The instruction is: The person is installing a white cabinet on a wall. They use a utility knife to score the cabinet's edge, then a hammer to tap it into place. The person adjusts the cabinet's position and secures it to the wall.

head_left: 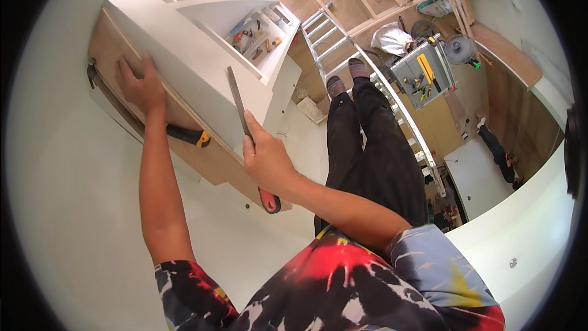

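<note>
While resting the spread left hand (145,89) on the brown board (177,114) at ten o'clock, gripped a file-like tool (237,97), angled toward eleven o'clock, in the right hand (268,156), seemingly mid-shaping, likely needing level strokes next.

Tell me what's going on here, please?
Somebody in a patterned shirt seems to be standing on a ladder. Their right hand holds a long flat tool, perhaps a file, with its red-and-black handle sticking out below. Their left hand rests, fingers spread, on a brown board. A black-and-yellow handle shows beside the left forearm. Farther off, another person is down on the right.
</note>
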### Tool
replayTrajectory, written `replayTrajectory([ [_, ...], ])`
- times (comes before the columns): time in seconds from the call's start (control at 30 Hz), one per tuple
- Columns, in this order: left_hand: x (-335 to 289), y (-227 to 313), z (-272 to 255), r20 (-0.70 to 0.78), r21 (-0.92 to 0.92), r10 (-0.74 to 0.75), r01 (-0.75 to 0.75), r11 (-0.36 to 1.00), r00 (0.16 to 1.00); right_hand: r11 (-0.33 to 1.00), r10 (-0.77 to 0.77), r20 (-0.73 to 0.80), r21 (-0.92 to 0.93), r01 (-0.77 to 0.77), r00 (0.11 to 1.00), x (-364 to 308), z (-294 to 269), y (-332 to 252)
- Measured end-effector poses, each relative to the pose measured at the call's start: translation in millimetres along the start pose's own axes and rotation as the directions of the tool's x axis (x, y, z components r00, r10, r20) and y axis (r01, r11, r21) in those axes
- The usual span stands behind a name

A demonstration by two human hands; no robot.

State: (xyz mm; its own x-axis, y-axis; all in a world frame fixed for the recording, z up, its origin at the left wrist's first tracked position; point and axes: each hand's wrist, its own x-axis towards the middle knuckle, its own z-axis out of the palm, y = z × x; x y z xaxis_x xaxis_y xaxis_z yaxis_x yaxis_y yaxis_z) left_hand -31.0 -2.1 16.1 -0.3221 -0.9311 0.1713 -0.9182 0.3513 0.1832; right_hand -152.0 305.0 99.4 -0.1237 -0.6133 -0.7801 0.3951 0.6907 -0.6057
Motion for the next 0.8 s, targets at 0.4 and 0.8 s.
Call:
replayTrajectory([
  [0.4,1,-4,5,-0.025,-0.005,0.034,-0.035,0.999,0.999,0.994,0.088,-0.057,-0.065,-0.091,0.995,4,3,-8],
  [0.8,-1,-4,4,-0.026,0.027,0.033,-0.032,0.999,0.999,0.991,0.037,-0.061,-0.125,-0.044,0.997,16,7,-6],
])
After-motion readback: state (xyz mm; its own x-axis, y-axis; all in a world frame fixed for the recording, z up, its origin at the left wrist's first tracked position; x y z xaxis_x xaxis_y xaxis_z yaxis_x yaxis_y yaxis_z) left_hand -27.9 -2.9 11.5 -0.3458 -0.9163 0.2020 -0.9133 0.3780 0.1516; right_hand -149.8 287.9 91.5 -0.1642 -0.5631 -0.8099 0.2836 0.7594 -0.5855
